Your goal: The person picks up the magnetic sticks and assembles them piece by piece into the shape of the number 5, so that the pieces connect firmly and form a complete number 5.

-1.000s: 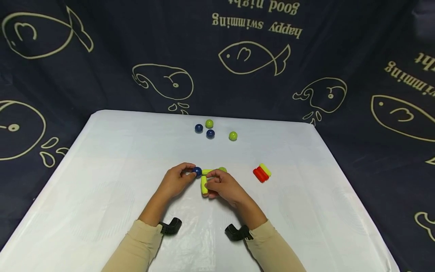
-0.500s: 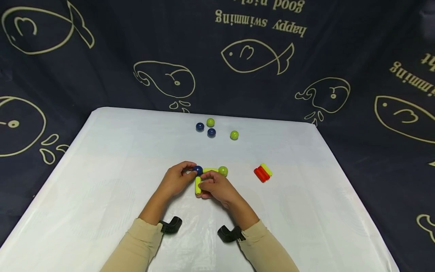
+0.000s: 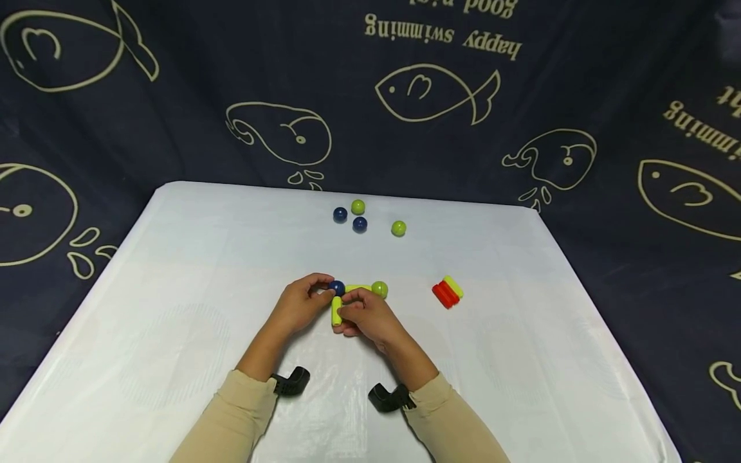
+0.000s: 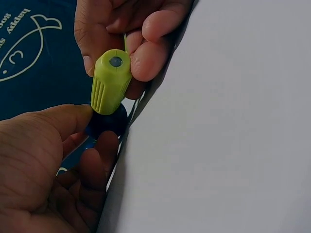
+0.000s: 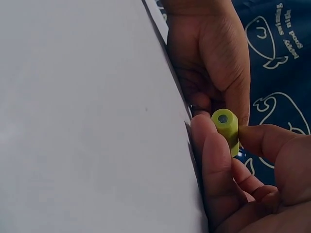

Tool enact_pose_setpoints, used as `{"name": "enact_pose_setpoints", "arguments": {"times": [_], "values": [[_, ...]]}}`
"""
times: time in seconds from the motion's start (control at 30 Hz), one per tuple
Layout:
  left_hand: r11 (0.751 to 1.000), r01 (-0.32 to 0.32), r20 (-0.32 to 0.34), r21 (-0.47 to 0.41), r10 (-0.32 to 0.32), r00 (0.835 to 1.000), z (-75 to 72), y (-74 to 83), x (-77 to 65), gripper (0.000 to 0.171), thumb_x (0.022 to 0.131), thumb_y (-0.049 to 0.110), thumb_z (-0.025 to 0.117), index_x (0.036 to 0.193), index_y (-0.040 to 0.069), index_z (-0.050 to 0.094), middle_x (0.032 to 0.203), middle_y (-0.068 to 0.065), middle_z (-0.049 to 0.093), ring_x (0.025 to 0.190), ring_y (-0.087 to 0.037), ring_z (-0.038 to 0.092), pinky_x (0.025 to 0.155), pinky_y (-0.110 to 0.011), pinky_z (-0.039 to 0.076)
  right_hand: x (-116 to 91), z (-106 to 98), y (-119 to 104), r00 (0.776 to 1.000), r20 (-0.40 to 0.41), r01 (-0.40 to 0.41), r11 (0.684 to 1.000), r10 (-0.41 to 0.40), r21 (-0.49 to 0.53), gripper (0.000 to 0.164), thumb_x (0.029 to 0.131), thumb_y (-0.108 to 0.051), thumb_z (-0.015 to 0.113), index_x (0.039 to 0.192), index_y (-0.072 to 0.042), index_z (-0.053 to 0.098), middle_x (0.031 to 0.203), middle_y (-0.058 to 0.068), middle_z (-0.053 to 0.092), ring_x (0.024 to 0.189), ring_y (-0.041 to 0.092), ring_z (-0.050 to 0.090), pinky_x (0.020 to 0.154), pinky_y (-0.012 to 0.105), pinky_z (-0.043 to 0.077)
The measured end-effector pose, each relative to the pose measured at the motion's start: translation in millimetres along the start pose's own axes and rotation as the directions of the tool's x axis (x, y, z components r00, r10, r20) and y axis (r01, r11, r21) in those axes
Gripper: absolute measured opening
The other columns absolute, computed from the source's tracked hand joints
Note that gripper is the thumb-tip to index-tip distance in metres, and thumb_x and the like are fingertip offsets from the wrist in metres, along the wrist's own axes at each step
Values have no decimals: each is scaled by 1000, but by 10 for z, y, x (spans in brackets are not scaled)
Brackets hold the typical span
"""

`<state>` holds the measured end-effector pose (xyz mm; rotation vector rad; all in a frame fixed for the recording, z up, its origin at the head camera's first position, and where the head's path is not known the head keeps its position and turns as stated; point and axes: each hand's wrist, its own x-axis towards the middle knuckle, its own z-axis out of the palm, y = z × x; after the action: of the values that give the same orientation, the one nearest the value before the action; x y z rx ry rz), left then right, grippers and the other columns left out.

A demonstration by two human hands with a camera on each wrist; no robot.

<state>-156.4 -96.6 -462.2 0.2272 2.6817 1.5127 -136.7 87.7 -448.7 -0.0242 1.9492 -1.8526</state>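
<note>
Now yellow stick (image 3: 336, 310) in pinched right grip (image 3: 371, 316), closer to blue ball (image 3: 338, 287) in pinched left grip (image 3: 298, 305)

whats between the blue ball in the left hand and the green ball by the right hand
In the head view, a yellow-green rod lies between the blue ball and the green ball.

Your left hand (image 3: 301, 305) and right hand (image 3: 373, 316) both pinch, close beside each other, your sleeved forearms (image 3: 230, 411) angled inward toward them.
</note>
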Motion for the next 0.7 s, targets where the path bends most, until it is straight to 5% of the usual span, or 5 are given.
{"name": "enact_pose_setpoints", "arguments": {"times": [0.37,0.7], "values": [[1000,16,-8,-2,-16,1000,-9,-5,0,30,95,24,68,122,11,67,108,-4,70,79,-14,57,72,-33,45,9,4,8,1000,3,11,1000,-11,-5,27,95,-5,63,118,6,53,79,11,66,63,17,70,56,23,54],[1000,16,-6,-18,-16,1000,5,9,-5,29,94,22,69,121,11,68,106,-4,70,77,-14,55,69,-32,44,-33,-253,-252,990,-98,75,972,-99,-223,20,94,-8,63,111,3,59,81,16,63,69,26,70,59,30,55]]}}
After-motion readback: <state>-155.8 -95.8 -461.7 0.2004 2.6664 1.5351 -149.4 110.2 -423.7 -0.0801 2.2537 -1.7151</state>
